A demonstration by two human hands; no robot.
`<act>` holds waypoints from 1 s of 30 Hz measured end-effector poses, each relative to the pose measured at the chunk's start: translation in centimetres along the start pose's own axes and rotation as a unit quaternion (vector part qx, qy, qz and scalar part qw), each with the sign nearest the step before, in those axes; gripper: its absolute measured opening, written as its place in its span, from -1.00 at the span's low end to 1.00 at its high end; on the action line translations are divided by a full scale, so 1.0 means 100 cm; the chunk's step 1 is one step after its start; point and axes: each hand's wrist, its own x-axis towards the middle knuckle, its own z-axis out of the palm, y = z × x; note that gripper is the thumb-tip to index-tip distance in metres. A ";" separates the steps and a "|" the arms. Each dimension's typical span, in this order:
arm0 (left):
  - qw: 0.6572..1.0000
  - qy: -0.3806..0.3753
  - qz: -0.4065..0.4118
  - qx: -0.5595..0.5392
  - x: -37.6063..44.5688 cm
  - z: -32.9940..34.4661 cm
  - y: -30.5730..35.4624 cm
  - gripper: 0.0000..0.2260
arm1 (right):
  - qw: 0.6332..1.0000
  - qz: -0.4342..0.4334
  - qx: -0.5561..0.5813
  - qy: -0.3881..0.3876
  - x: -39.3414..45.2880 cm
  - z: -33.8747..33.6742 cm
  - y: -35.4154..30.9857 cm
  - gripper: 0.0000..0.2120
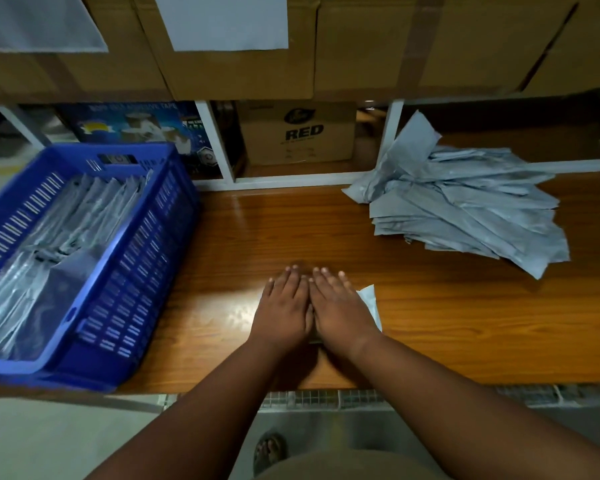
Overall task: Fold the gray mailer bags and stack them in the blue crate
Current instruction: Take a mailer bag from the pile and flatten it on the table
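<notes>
Head view: at six o'clock on the brown wooden tabletop [430, 323], the left hand [283, 311] and right hand [340, 311], both flat with fingers straight, press one folded gray plastic mailer bag [370, 304]. It looks light, limp and slippery, best pinched at an edge. One loose heap of gray mailer bags [465, 206] lies at two o'clock, too overlapped to count; one blue slotted plastic crate [142, 237] at nine o'clock holds folded ones.

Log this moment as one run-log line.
stage: pressing fold | left hand, right hand: flat on mailer bag | unfolded pile: table right | blue crate: partly filled
</notes>
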 end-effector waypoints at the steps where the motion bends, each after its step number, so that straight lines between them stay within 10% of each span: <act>1: 1.000 -0.008 0.001 -0.004 0.001 0.004 0.002 -0.36 | 1.000 0.001 -0.003 -0.007 -0.001 0.002 0.004 -0.37; 30: 0.999 0.013 -0.014 0.041 -0.002 0.029 0.011 -0.42 | 0.999 0.013 0.049 -0.008 -0.004 0.024 0.019 -0.40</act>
